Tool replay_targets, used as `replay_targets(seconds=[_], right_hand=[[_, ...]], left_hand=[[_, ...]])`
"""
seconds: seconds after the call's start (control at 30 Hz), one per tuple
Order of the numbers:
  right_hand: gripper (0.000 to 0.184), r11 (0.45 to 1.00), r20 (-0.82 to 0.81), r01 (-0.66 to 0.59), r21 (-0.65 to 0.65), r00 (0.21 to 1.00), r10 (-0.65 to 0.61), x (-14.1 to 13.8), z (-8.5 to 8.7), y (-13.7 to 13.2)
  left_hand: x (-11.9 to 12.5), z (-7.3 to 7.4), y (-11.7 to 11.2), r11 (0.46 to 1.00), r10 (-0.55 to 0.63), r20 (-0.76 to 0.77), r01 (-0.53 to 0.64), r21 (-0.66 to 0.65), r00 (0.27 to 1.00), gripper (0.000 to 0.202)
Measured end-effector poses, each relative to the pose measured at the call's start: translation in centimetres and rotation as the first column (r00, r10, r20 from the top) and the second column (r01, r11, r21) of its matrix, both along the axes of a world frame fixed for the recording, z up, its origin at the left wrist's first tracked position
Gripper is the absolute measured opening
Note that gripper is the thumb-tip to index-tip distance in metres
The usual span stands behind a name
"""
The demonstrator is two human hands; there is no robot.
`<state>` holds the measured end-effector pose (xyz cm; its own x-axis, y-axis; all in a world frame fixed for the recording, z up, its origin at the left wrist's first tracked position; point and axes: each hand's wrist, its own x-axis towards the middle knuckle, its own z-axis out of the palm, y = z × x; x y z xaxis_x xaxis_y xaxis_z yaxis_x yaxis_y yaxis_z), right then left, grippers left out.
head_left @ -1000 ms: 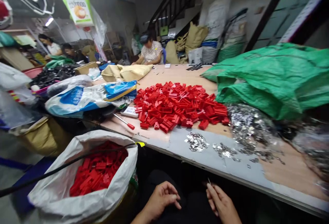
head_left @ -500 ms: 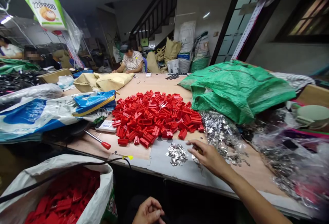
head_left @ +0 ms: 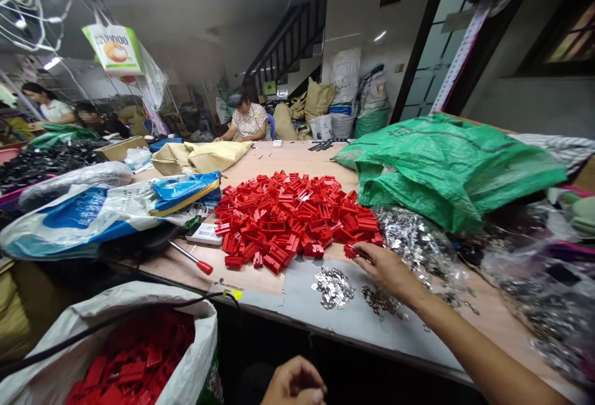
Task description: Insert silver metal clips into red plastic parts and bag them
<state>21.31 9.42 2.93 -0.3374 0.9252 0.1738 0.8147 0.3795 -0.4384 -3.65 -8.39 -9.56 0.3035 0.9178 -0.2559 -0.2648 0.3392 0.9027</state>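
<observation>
My right hand [head_left: 382,268] reaches over the table, thumb and fingers closed on a small red plastic part [head_left: 349,251] at the near right edge of a large pile of red plastic parts [head_left: 283,222]. Just below that hand lies a small heap of darker metal pieces [head_left: 382,302]. To its left is a heap of shiny flat metal pieces [head_left: 333,288]. My left hand [head_left: 297,383] is low in front of the table edge, its fingers curled toward the thumb; whatever it may hold is hidden.
An open white sack [head_left: 204,330] of red parts stands at lower left. A red-handled lever [head_left: 203,266] juts over the table near a white device [head_left: 205,234]. At right are a green woven sack [head_left: 446,163] and clear bags of metal pieces [head_left: 413,237]. Another person [head_left: 250,121] sits across.
My right hand has moved from above the metal heaps to the red part at the pile's edge, uncovering the darker heap. My left hand stays low. The view has shifted slightly left.
</observation>
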Motion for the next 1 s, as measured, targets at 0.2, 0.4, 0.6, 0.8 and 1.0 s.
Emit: replay_targets(seconds=[0.2,0.4,0.6,0.8,1.0], right_hand=[[0.028,0.921,-0.449,-0.232,-0.314,0.891,0.072,-3.4,1.8,-9.5],[0.039,0.767,-0.685,-0.378,-0.519,0.720,-0.109,-5.6,0.3,-15.0],[0.037,0.858,-0.509,-0.084,-0.506,0.833,-0.218,-0.9,-1.1,-14.3],[0.021,0.967,-0.151,0.244,-0.072,0.956,-0.252,3.9,-2.2,-10.5],[0.021,0.985,0.072,0.170,0.039,0.982,-0.172,2.1,-2.4,-7.3]], left_hand=[[2.5,7.2,1.7,0.957,0.114,-0.091,-0.085,0.277,0.989,0.067],[4.2,9.3,1.1,0.966,0.023,-0.098,0.003,0.257,0.995,0.049],[3.9,9.0,0.2,0.997,0.078,0.069,-0.078,0.007,0.995,0.034],[3.8,8.1,0.3,0.994,0.089,0.190,-0.075,-0.078,0.978,0.047],[3.8,8.2,0.5,0.987,0.128,0.190,-0.106,-0.124,0.973,0.053]])
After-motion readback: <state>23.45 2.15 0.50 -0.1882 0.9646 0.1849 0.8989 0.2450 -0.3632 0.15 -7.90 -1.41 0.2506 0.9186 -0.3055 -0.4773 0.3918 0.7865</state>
